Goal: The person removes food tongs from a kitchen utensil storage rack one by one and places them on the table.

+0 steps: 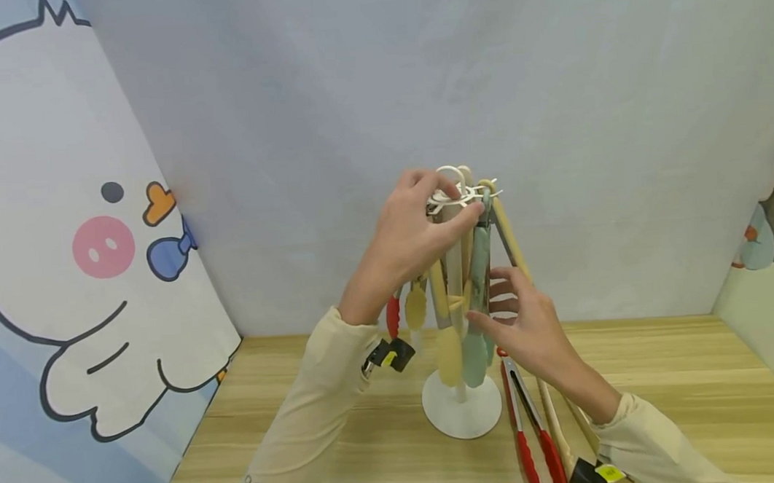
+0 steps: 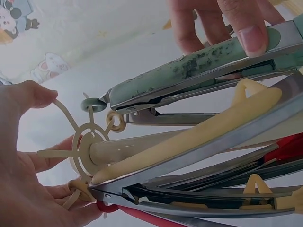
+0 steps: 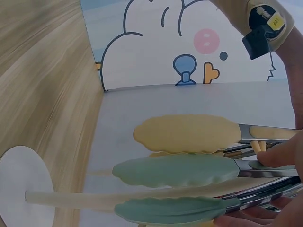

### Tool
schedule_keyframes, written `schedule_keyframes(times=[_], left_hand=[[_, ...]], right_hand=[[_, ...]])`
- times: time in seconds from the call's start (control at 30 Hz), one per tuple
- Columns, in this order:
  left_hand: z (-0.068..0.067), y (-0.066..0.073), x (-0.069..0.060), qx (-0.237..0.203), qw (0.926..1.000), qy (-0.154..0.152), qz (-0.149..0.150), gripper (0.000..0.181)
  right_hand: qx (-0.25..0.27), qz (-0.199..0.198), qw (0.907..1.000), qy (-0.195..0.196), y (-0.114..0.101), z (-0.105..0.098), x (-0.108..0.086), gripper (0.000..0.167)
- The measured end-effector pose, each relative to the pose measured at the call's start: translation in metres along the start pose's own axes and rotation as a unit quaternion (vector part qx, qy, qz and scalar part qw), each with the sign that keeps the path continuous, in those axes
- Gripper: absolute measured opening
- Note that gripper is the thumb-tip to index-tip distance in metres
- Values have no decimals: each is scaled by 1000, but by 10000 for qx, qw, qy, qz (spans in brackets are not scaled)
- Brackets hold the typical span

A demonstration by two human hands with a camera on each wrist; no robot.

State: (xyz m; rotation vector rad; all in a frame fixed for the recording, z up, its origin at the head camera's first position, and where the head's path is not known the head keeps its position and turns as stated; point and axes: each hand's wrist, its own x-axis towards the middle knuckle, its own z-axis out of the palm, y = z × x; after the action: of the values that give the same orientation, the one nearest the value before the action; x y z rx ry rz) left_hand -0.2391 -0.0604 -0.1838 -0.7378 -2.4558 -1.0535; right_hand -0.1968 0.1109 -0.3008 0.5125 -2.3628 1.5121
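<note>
With the white stand [image 1: 445,421] as the clock's centre in the head view, one cartoon bird [image 1: 40,143] covers the wall toward nine. At eight hangs one pair of red tongs [image 1: 393,318], partly hidden. At eleven, the left hand [image 1: 406,229] is half closed, thumb and bent fingers round the hooks at the stand's top. At least two pairs of yellow tongs [image 1: 450,358] hang there, at six and between one and two; overlap prevents a sure count. One pair of green tongs [image 1: 479,266] hangs at three, its one ring round a hook, its two heads slightly apart. The right hand [image 1: 529,325], at four, is partly closed, pinching them between thumb and fingers. At five, one red-handled pair [image 1: 551,459] lies on the wooden table [image 1: 657,380].
</note>
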Motion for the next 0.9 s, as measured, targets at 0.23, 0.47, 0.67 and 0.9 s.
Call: schedule_keyframes(times=[0.23, 0.47, 0.67, 0.9], left_hand=[[1, 1, 1, 15, 10000, 52, 8, 27], [1, 1, 2, 6, 10000, -2, 75, 26], [1, 0, 3, -16, 9999, -47, 95, 27], [2, -2, 3, -40, 9998, -44, 163, 26]], right_hand=[[-40, 95, 9999, 1, -3, -2, -3, 58], [8, 102, 9999, 42, -5, -3, -6, 58], [-46, 27, 10000, 70, -4, -4, -7, 56], [-161, -124, 9997, 169, -1, -7, -7, 55]])
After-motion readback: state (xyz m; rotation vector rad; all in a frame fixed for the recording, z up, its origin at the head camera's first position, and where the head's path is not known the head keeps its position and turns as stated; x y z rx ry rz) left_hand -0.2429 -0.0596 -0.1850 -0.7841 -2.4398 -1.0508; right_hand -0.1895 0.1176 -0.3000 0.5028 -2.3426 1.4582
